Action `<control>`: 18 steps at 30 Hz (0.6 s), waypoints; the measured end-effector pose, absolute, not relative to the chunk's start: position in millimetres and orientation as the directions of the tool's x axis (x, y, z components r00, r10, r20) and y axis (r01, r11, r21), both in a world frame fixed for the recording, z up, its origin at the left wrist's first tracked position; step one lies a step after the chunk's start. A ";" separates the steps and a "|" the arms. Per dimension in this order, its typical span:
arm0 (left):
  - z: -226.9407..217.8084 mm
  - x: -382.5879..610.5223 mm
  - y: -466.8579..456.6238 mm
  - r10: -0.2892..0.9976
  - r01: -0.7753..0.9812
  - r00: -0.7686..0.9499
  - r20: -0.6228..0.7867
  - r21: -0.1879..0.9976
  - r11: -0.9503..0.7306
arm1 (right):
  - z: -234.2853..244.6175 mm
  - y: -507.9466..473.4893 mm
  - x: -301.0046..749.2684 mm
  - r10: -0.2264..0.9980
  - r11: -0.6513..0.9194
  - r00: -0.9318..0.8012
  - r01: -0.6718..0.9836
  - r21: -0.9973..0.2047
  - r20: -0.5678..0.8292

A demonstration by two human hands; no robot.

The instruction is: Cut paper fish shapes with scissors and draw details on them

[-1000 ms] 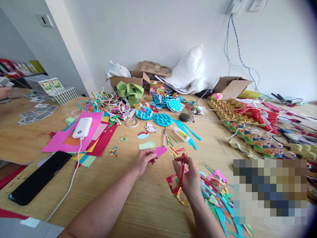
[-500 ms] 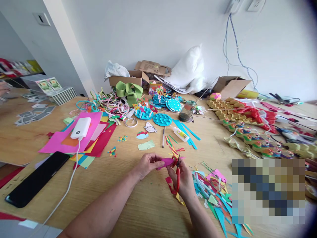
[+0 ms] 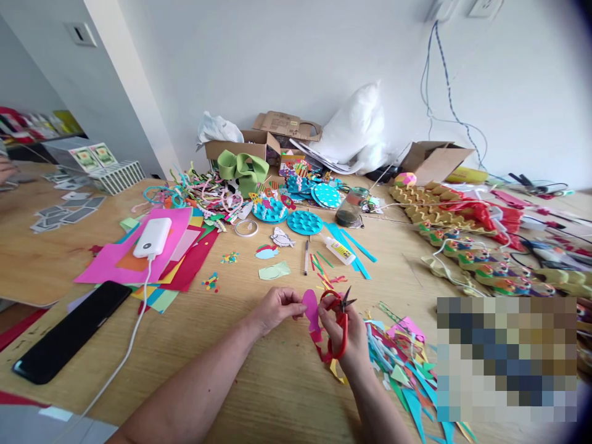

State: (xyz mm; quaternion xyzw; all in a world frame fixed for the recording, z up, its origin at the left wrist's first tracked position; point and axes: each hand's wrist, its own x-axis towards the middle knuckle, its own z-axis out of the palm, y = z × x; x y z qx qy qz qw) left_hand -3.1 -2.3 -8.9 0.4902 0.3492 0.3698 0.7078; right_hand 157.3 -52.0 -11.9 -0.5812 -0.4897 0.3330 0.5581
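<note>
My left hand (image 3: 274, 309) pinches a small pink paper cut-out (image 3: 311, 309) above the wooden table (image 3: 259, 388). My right hand (image 3: 348, 336) grips red-handled scissors (image 3: 338, 320), blades slightly apart and pointing up and right, just right of the pink piece. Both hands are close together, near the table's front middle. Red and yellow paper scraps (image 3: 329, 359) lie under my right hand.
A heap of coloured offcuts (image 3: 402, 364) lies at right. Glue bottle (image 3: 338, 250), pen (image 3: 306, 257), paper fish (image 3: 267, 251), tape roll (image 3: 245, 228) sit ahead. A power bank (image 3: 152, 237) on pink sheets and a black phone (image 3: 69, 333) lie left. Another person's hand (image 3: 5, 169) shows far left.
The pink piece has been turned from lying flat to standing on end between my hands. The scissors have swung so the blades point up-right, away from the paper.
</note>
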 end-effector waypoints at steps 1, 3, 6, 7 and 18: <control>-8.5 -3.3 -2.4 0.867 -0.186 0.481 -0.134 0.950 0.250 | -12.4 -52.1 157.7 0.945 0.098 0.293 0.173 -0.980 0.146; -8.3 -3.8 -2.3 0.872 -0.193 0.470 -0.138 0.948 0.255 | -12.8 -52.5 158.2 0.955 0.081 0.275 0.109 -0.991 0.108; -8.9 -4.4 -1.8 0.876 -0.195 0.460 -0.147 0.945 0.261 | -11.8 -53.5 158.3 0.963 0.055 0.261 0.070 -0.996 0.072; -9.1 -4.6 -1.7 0.875 -0.194 0.462 -0.148 0.945 0.262 | -11.2 -53.7 158.4 0.964 0.052 0.257 0.072 -0.996 0.069; -9.9 -5.3 0.0 0.873 -0.212 0.469 -0.132 0.943 0.257 | 2.5 -56.7 152.5 0.979 0.043 0.188 0.173 -0.984 0.076</control>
